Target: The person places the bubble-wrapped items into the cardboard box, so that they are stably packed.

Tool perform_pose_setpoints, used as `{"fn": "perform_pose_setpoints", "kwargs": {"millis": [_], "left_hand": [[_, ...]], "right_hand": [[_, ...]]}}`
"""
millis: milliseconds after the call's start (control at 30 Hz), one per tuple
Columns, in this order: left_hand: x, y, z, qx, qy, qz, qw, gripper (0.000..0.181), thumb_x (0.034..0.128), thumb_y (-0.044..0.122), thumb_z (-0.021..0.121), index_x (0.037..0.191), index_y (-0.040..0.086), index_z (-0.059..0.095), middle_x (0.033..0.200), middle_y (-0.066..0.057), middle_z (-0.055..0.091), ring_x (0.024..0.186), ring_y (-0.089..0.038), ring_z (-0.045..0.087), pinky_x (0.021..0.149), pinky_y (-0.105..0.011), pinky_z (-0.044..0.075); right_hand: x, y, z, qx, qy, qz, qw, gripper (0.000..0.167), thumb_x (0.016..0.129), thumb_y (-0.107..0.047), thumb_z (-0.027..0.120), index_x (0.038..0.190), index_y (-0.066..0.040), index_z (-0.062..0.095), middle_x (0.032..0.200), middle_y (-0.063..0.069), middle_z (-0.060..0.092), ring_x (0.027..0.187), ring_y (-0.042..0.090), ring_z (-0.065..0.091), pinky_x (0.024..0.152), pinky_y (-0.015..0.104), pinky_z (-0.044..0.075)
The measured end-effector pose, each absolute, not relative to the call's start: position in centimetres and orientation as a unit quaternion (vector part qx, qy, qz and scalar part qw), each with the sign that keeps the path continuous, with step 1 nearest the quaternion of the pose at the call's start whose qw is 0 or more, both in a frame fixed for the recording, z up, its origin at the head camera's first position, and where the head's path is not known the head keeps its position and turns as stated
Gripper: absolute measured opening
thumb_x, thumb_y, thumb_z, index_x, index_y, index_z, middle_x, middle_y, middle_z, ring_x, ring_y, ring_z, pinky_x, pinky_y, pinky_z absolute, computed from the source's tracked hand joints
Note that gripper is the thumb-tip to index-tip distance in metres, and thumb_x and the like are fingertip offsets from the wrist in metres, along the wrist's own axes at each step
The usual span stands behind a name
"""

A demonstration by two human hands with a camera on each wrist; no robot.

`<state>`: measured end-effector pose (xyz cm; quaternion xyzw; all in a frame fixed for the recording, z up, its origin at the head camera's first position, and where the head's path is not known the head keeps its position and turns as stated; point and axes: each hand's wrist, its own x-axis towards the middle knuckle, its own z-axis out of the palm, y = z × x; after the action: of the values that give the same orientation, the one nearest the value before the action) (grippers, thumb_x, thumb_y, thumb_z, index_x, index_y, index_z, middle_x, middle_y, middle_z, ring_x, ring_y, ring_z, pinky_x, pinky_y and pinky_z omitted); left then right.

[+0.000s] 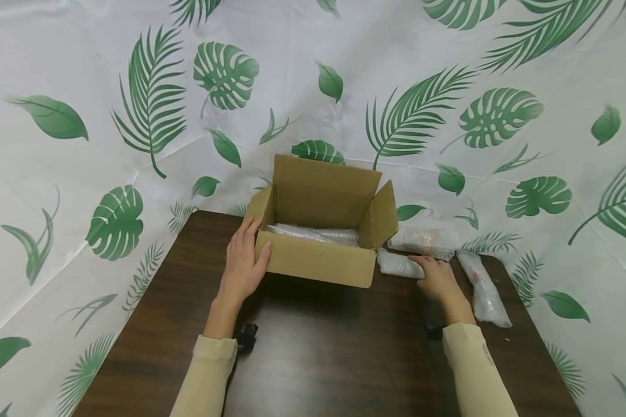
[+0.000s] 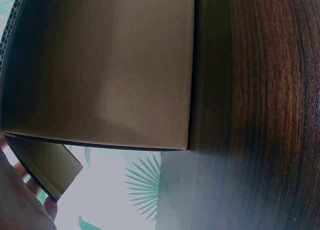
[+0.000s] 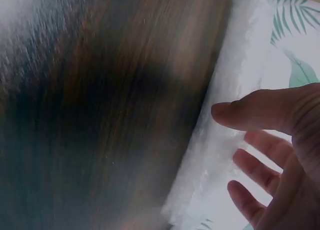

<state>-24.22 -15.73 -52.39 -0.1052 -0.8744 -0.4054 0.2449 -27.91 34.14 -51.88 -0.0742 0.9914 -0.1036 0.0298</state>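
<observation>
An open cardboard box [image 1: 320,260] stands at the back of the dark table, with clear bubble-wrapped packages [image 1: 313,233] inside. My left hand [image 1: 241,263] holds its front left corner, the thumb at the front and the fingers along the left flap [image 1: 259,204]. In the left wrist view, fingertips show at the edge of that flap [image 2: 50,165]. Right of the box lies a small bubble-wrapped package [image 1: 399,265]. My right hand [image 1: 438,281] is at its right end; in the right wrist view the thumb and spread fingers lie over the wrap [image 3: 200,165], not closed around it.
Behind the small package lies another bubble-wrapped bundle [image 1: 422,240]. A long bubble-wrapped package [image 1: 484,289] rests near the right edge of the brown table [image 1: 313,359]. A leaf-patterned white sheet [image 1: 292,75] hangs behind and at the sides.
</observation>
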Motion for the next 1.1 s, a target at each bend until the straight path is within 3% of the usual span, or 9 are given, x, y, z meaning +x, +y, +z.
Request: {"fn": "perform_pose_setpoints", "kwargs": {"millis": [300, 900, 1100], "left_hand": [[-24.3, -15.6, -52.6, -0.101, -0.879, -0.399, 0.239, 0.063, 0.1102, 0.038, 0.053, 0.166, 0.015, 0.036, 0.171, -0.02, 0.035, 0.154, -0.045, 0.037, 0.123, -0.068, 0.029], [-24.4, -15.6, -52.7, -0.095, -0.89, -0.366, 0.254, 0.06, 0.111, 0.041, 0.051, 0.164, 0.014, 0.038, 0.169, -0.019, 0.038, 0.152, -0.044, 0.04, 0.124, -0.065, 0.031], [-24.5, -15.6, -52.7, -0.096, -0.889, -0.371, 0.252, 0.061, 0.111, 0.04, 0.051, 0.164, 0.014, 0.038, 0.169, -0.019, 0.037, 0.152, -0.044, 0.04, 0.124, -0.065, 0.03]], "right_hand": [[-28.4, 34.5, -52.4, -0.033, 0.995, -0.085, 0.049, 0.062, 0.093, -0.018, 0.076, 0.15, -0.004, 0.057, 0.146, 0.034, 0.054, 0.136, 0.06, 0.044, 0.104, 0.078, 0.037], [-28.9, 35.2, -53.0, -0.034, 0.993, -0.102, 0.049, 0.054, 0.093, -0.018, 0.072, 0.144, -0.005, 0.062, 0.146, 0.029, 0.062, 0.135, 0.056, 0.052, 0.106, 0.082, 0.029], [-28.7, 35.2, -52.8, -0.034, 0.994, -0.1, 0.041, 0.052, 0.094, -0.019, 0.071, 0.143, -0.006, 0.062, 0.145, 0.03, 0.063, 0.133, 0.055, 0.057, 0.104, 0.08, 0.032]]}}
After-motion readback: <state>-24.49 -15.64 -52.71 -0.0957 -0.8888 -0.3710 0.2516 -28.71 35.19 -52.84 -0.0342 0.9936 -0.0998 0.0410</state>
